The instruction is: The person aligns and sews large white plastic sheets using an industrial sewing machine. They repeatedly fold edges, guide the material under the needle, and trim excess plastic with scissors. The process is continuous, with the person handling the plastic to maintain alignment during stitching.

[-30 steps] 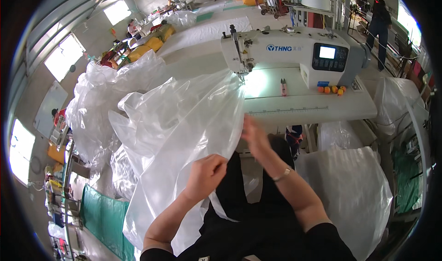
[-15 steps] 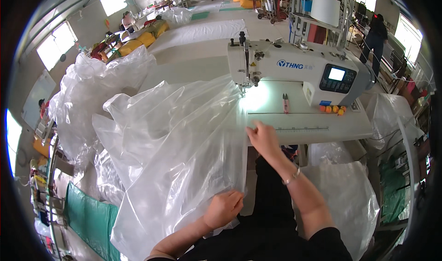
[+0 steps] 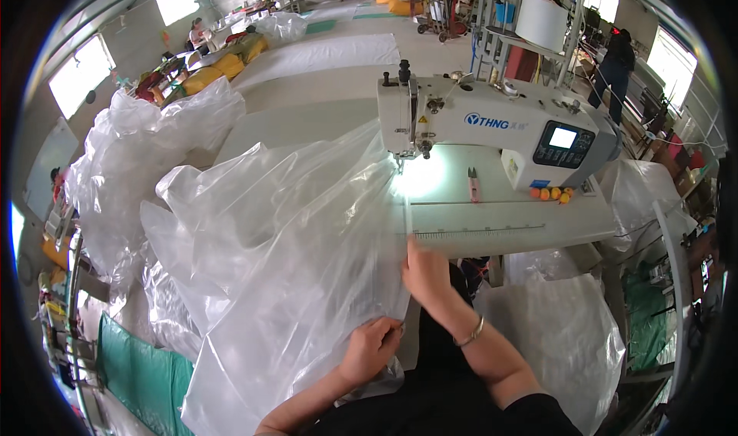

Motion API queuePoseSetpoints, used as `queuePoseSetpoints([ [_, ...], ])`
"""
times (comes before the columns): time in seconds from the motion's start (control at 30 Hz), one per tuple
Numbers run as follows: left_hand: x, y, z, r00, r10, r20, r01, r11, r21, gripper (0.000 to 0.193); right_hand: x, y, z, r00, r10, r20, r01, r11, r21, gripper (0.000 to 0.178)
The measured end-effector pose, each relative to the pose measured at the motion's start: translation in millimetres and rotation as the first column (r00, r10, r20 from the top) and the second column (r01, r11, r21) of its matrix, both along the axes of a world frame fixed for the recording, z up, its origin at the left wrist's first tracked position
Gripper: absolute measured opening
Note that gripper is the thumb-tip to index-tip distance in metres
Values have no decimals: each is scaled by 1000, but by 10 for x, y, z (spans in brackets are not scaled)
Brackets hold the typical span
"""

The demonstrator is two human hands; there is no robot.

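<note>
A large clear plastic sheet (image 3: 284,244) spreads over the table's left part and drapes toward my lap. Its far end gathers under the needle of a white sewing machine (image 3: 461,113), whose lamp lights the spot. My left hand (image 3: 373,350) is closed on the sheet's near edge, close to my body. Further along the same right-hand edge, my right hand (image 3: 425,271) pinches the sheet just in front of the table's front edge. A bracelet circles the right wrist. The tips of the right fingers are slightly blurred.
Pink-handled thread snips (image 3: 473,186) and several small orange-yellow balls (image 3: 551,195) lie on the table (image 3: 492,240) right of the needle. More plastic sheeting piles up on the left (image 3: 146,159) and hangs at the lower right (image 3: 553,336). A white thread cone (image 3: 541,22) stands behind the machine.
My right hand has come down and nearer, from the table edge beside the sheet onto the sheet's edge. The left hand keeps its hold nearly in place. The view has shifted slightly.
</note>
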State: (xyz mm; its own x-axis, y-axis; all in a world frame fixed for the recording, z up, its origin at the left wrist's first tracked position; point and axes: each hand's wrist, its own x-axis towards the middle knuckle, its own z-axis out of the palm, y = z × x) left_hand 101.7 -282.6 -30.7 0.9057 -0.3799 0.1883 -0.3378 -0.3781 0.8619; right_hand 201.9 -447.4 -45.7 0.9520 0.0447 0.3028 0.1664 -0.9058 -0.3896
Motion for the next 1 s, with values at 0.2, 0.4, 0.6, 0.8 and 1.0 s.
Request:
queuePoseSetpoints([
  [0.2,115,-102,-73,995,-18,96,9,996,93,25,-235,60,-222,997,-40,65,35,996,79,46],
  [0.4,-220,152,-153,916,-14,402,-66,980,185,36,147,7,-60,998,-51,-31,51,999,9,28],
  [0.6,-629,520,-753,922,46,385,-259,812,523,63,540,-36,25,999,-37,-32,37,999,1,13],
  [0.8,-935,763,-983,939,223,260,-342,667,662,79,915,-100,-36,1000,-25,-2,25,1000,-2,12],
  [1.0,-1073,1170,-1156,838,430,335,-517,431,740,93,1271,-246,-137,997,-4,76,0,998,57,13],
])
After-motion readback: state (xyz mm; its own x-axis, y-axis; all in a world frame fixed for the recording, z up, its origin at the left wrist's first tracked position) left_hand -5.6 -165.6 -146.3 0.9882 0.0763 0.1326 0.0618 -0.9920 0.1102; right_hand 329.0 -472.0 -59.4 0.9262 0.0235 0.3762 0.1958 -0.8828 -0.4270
